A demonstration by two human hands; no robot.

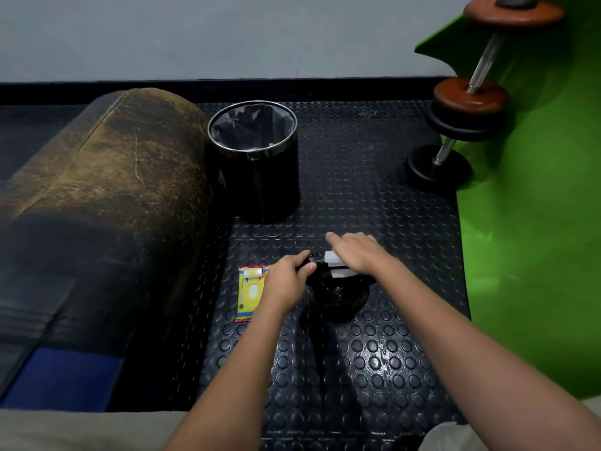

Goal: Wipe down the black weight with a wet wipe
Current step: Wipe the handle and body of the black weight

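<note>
A black kettlebell-shaped weight (pixel 338 297) stands on the studded black floor mat, in the lower middle of the head view. My left hand (pixel 287 278) grips the left end of its handle. My right hand (pixel 356 252) lies over the top of the handle, pressing a white wet wipe (pixel 336 265) against it. The wipe shows as folded white edges under my fingers. A yellow wet wipe packet (pixel 250 292) lies flat on the mat just left of the weight, beside my left wrist.
A black bin (pixel 257 157) with a grey liner stands behind the weight. A worn brown padded roll (pixel 107 177) fills the left side. Dumbbells (pixel 468 105) lean against a green wall (pixel 536 222) at the right.
</note>
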